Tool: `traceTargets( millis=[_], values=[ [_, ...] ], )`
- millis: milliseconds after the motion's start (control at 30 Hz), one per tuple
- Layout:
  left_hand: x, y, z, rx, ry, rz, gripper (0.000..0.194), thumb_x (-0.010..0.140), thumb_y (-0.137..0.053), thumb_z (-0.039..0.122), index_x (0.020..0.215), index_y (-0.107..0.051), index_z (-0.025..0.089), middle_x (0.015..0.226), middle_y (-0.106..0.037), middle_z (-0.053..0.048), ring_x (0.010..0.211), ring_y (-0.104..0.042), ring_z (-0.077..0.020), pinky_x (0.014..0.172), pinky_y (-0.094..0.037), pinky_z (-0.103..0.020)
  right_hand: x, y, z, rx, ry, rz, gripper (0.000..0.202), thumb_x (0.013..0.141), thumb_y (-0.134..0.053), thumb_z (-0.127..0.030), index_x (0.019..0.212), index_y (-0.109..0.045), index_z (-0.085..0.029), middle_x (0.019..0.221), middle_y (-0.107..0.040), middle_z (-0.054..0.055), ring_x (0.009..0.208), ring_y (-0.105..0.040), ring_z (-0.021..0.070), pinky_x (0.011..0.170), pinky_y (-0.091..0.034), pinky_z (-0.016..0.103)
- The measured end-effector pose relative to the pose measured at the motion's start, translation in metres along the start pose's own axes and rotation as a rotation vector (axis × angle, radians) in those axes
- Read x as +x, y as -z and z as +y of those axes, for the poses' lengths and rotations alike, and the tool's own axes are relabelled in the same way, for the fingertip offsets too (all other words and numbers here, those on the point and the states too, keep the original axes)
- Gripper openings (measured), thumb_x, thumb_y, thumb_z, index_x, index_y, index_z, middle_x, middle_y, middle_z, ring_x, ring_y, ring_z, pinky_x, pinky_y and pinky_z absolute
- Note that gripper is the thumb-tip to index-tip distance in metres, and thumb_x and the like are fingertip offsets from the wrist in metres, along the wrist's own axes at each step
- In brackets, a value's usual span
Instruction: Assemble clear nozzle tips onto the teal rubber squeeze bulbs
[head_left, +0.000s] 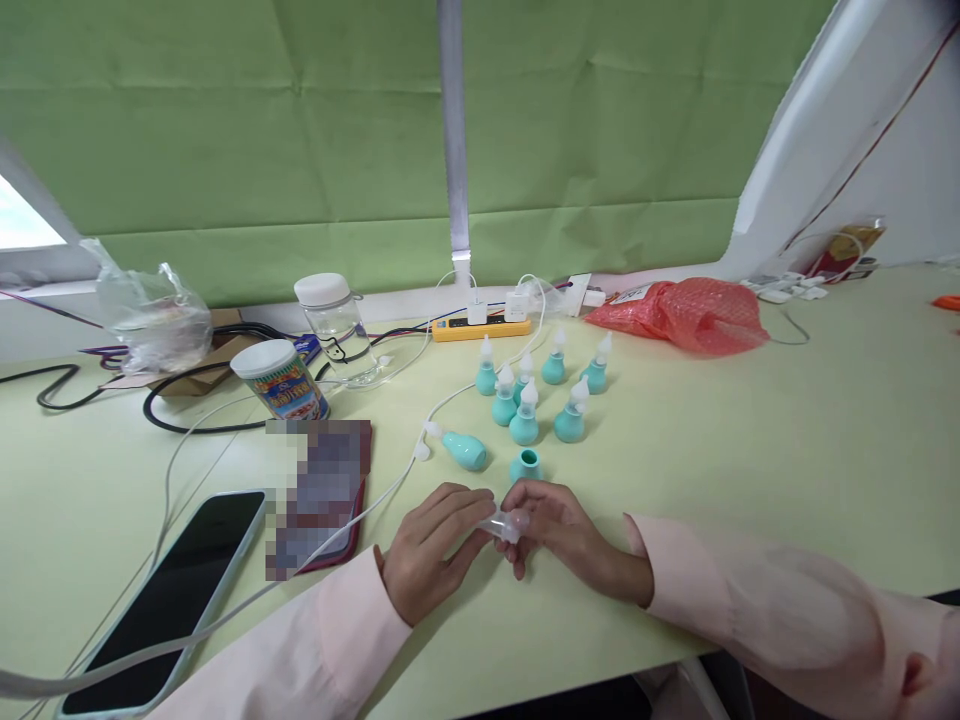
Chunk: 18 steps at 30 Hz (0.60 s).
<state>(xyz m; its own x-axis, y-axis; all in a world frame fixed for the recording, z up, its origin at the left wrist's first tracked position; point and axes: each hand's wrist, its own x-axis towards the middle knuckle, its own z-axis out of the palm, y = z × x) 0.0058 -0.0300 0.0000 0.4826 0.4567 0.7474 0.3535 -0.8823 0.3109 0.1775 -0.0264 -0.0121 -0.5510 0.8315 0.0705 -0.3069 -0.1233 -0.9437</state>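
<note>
Both hands are meeting over a small clear nozzle tip (504,524), low on the pale green table (787,440) and just in front of the open teal bulb (526,465). The left hand (435,550) is pinching one end of it, fingers together on the plastic; the right hand (559,535) is gripping the other end, fingertips closed around it. The tip is being held just above the tabletop, between the 2 sets of fingers.

The open teal bulb is standing upright just behind the hands, with no top fitted. To my eye, the clear piece is small and smooth, so it could be slipping out of the pinch and rolling off the near edge of the table. A knuckle could also be knocking the bulb over, since it is standing so near.

Left of that bulb, 1 finished bulb (463,449) is lying on its side. Behind it, 7 assembled bulbs (536,390) are standing in a loose cluster. A white cable (360,515) is running past on the left, close to the left wrist and liable to snag. Farther left are lying a phone (169,600), a printed can (279,380) and a clear jar (337,325). Far behind are sitting a yellow power strip (480,327) and a red plastic bag (686,313).
</note>
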Motion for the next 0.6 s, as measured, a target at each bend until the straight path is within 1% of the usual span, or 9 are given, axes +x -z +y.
traceTargets(
  millis=[67, 133, 233, 300, 367, 467, 533, 600],
  values=[
    [-0.004, -0.002, -0.002, 0.063, -0.029, -0.037, 0.032, 0.070, -0.057, 0.004, 0.099, -0.050, 0.017, 0.092, -0.057, -0.011, 0.082, -0.052, -0.0184, 0.062, -0.048, -0.030, 0.000, -0.002, -0.002, -0.040, -0.023, -0.022, 0.022, 0.071, -0.058, -0.033, 0.078, -0.054, -0.013, 0.068, -0.052, 0.002, 0.059, -0.052, 0.0105, 0.042, -0.047, 0.021],
    [-0.007, -0.003, -0.002, 0.128, -0.030, -0.057, 0.033, 0.070, -0.057, 0.004, 0.099, -0.051, 0.019, 0.097, -0.054, -0.011, 0.086, -0.051, -0.0203, 0.063, -0.048, -0.032, -0.001, -0.002, -0.005, -0.081, -0.036, -0.047, 0.023, 0.069, -0.060, -0.033, 0.081, -0.056, -0.013, 0.073, -0.051, 0.003, 0.067, -0.051, 0.0119, 0.043, -0.047, 0.019],
    [-0.005, -0.001, 0.004, 0.084, 0.047, -0.041, 0.041, 0.069, -0.056, 0.003, 0.107, -0.046, 0.018, 0.101, -0.051, -0.012, 0.092, -0.049, -0.0208, 0.070, -0.047, -0.033, -0.001, -0.002, -0.013, -0.150, -0.029, -0.063, 0.024, 0.066, -0.062, -0.031, 0.082, -0.058, -0.014, 0.074, -0.052, 0.003, 0.066, -0.052, 0.0113, 0.045, -0.046, 0.018],
    [-0.001, 0.002, 0.008, 0.001, 0.121, -0.008, 0.045, 0.069, -0.055, 0.005, 0.111, -0.042, 0.016, 0.103, -0.051, -0.013, 0.094, -0.050, -0.0207, 0.075, -0.047, -0.034, -0.002, -0.001, -0.022, -0.270, -0.007, -0.055, 0.022, 0.066, -0.063, -0.029, 0.081, -0.060, -0.014, 0.073, -0.056, 0.002, 0.063, -0.053, 0.0107, 0.049, -0.047, 0.021],
    [0.002, 0.001, 0.010, -0.045, 0.190, 0.020, 0.046, 0.069, -0.053, 0.006, 0.112, -0.040, 0.017, 0.105, -0.050, -0.012, 0.097, -0.049, -0.0209, 0.078, -0.045, -0.035, -0.002, 0.001, -0.034, -0.435, 0.062, -0.024, 0.019, 0.069, -0.061, -0.028, 0.082, -0.062, -0.014, 0.074, -0.060, 0.004, 0.065, -0.054, 0.0121, 0.058, -0.047, 0.025],
    [0.002, -0.008, 0.006, -0.071, 0.304, -0.012, 0.050, 0.072, -0.052, 0.011, 0.118, -0.034, 0.019, 0.113, -0.046, -0.012, 0.106, -0.044, -0.0220, 0.084, -0.043, -0.038, 0.001, 0.005, -0.051, -0.623, 0.270, 0.087, 0.018, 0.073, -0.057, -0.026, 0.088, -0.062, -0.018, 0.082, -0.059, 0.005, 0.077, -0.053, 0.0153, 0.068, -0.045, 0.028],
    [0.002, -0.020, 0.001, -0.083, 0.378, -0.100, 0.057, 0.075, -0.051, 0.016, 0.125, -0.023, 0.020, 0.123, -0.040, -0.012, 0.112, -0.039, -0.0227, 0.089, -0.039, -0.041, 0.004, 0.009, -0.057, -0.673, 0.395, 0.172, 0.017, 0.074, -0.055, -0.027, 0.089, -0.061, -0.021, 0.085, -0.052, 0.004, 0.081, -0.050, 0.0150, 0.067, -0.044, 0.027],
    [0.004, -0.034, -0.003, -0.122, 0.401, -0.139, 0.066, 0.076, -0.050, 0.021, 0.129, -0.011, 0.020, 0.130, -0.030, -0.013, 0.117, -0.033, -0.0239, 0.093, -0.034, -0.043, 0.008, 0.014, -0.058, -0.679, 0.452, 0.222, 0.015, 0.075, -0.055, -0.028, 0.088, -0.061, -0.023, 0.081, -0.045, 0.003, 0.076, -0.046, 0.0135, 0.063, -0.044, 0.025]
  ],
)
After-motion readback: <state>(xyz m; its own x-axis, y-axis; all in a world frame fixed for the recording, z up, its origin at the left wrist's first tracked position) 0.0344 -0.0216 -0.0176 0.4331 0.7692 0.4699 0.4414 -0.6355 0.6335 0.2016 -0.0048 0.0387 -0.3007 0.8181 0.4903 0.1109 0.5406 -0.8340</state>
